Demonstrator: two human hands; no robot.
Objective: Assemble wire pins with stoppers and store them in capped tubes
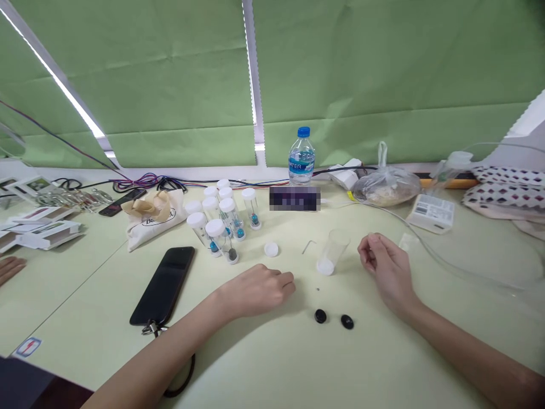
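Observation:
My left hand (260, 291) rests on the table with its fingers curled under; whatever they hold, if anything, is hidden. My right hand (386, 267) is raised slightly, thumb pressed against bent fingers, and I cannot make out anything in it. Between the hands stands a clear tube (334, 250) with a white base and no lid. A white cap (271, 249) lies beyond my left hand, near a small hex key (308, 246). Two black round knobs (321, 316) (347, 321) and a tiny screw-like piece (317, 289) lie nearer to me.
Several white-capped tubes (216, 228) stand at the left. A phone (164, 286), a cloth pouch (156, 218) and white boxes (46, 227) lie further left, near another person's hand (11, 269). Behind are a water bottle (302, 159), a blurred display (294, 199) and a plastic bag (386, 183).

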